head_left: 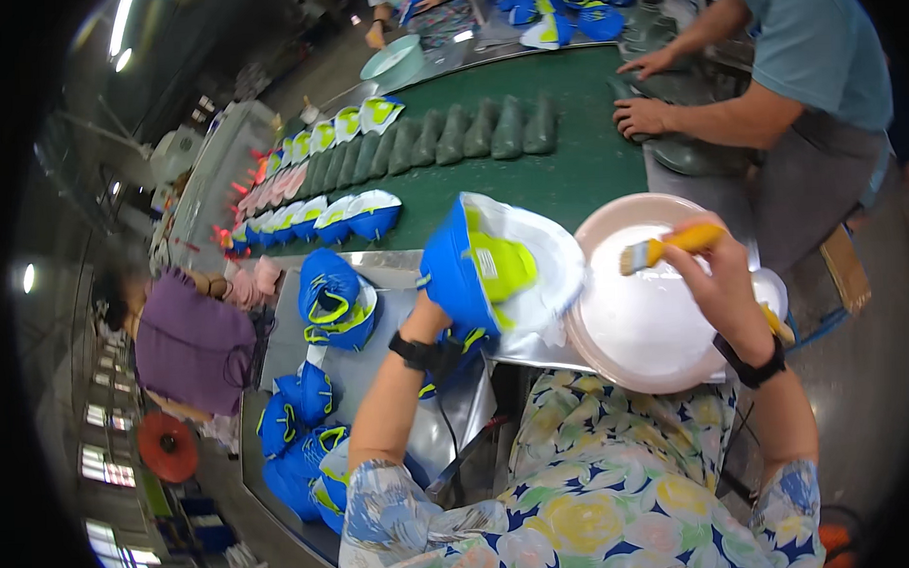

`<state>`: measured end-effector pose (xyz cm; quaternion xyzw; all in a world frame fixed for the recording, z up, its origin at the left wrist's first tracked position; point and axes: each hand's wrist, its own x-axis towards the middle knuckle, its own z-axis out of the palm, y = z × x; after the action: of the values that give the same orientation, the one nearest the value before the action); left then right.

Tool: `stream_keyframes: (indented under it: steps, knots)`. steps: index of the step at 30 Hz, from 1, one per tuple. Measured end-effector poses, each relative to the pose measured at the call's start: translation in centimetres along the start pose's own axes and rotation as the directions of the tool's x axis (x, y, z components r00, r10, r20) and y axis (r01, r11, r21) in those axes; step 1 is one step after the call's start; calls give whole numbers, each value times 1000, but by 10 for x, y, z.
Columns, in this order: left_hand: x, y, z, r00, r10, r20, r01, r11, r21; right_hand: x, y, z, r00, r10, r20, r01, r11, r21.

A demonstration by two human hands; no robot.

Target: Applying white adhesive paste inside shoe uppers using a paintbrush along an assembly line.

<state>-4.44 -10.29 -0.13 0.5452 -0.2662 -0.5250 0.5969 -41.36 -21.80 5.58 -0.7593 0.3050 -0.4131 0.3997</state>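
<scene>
My left hand (431, 317), mostly hidden behind it, grips a blue shoe upper (450, 264) whose white lining and neon-yellow tongue face up. The upper's white edge reaches the left rim of a pale pink basin (579, 338) holding white liquid (641, 313). Over the basin my right hand (717, 280) is closed round the yellow handle of a flat paintbrush (664, 249). The bristles are above the liquid, pointing left toward the upper. Beyond my right wrist, a small white bowl (770, 291) shows partly, with another yellow handle (778, 325) beside it.
On the green conveyor belt (532, 196) stand dark shoe lasts (429, 140) between rows of uppers (372, 217). More blue uppers (306, 469) pile on the metal table to my left. A co-worker (813, 81) handles lasts at the right; another person (430, 14) is beyond a green basin (395, 64).
</scene>
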Motion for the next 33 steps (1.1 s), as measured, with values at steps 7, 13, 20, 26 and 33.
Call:
stream_keyframes:
  steps: [7, 13, 20, 26, 33]
  knots:
    - [66, 2, -136, 964, 6, -267, 67, 963, 261, -45, 35, -9, 950, 309, 52, -312, 914, 261]
    - [140, -10, -208, 861, 178, -477, -19, 947, 320, -50, 33, -7, 867, 495, 59, -492, 831, 259]
    - [84, 17, -186, 937, -33, -347, 191, 882, 432, -42, 48, -3, 850, 519, 93, -526, 828, 194]
    - [-54, -48, -81, 979, 92, 184, -189, 51, 981, -12, 56, 43, 927, 274, 255, -280, 960, -15]
    - [-78, -21, -88, 952, 304, 32, -31, -7, 999, -11, 36, 76, 754, 246, 609, -149, 967, -206]
